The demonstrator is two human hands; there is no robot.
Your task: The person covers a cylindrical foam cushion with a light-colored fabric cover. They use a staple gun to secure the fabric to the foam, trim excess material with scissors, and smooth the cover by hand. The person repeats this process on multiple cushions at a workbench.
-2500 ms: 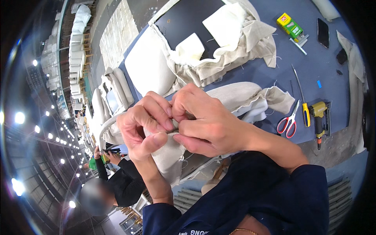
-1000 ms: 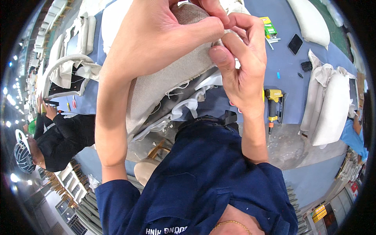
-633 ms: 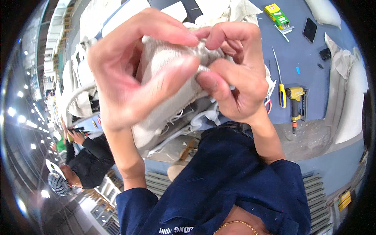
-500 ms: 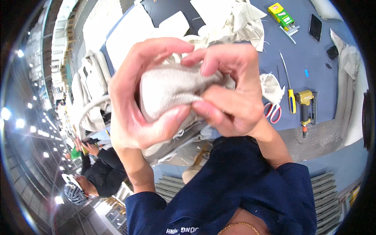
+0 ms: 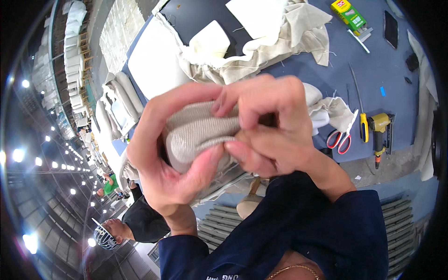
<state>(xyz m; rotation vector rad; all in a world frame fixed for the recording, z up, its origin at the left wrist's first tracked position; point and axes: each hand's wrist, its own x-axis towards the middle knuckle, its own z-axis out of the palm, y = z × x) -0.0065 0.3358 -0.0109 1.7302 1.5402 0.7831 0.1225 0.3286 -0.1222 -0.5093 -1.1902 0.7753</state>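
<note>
Both hands hold a rounded, padded piece covered in beige ribbed fabric, raised above the blue work table. My left hand curls around its left end, thumb pressing the lower side. With bent fingers, my right hand pinches the cover at the right end, its thumb close to the left thumb. The fabric bunches into folds between them. My fingers hide the right end of the piece.
Right of my hands lie scissors with red-and-white handles, a yellow-handled screwdriver and a pneumatic stapler. Farther back are a green-and-yellow box, a phone and beige cloth. A person in black is at the left.
My hands and the padded piece sit slightly lower in the picture. The piece has turned and its folds have shifted. The tabletop things appear farther right as the view moved.
</note>
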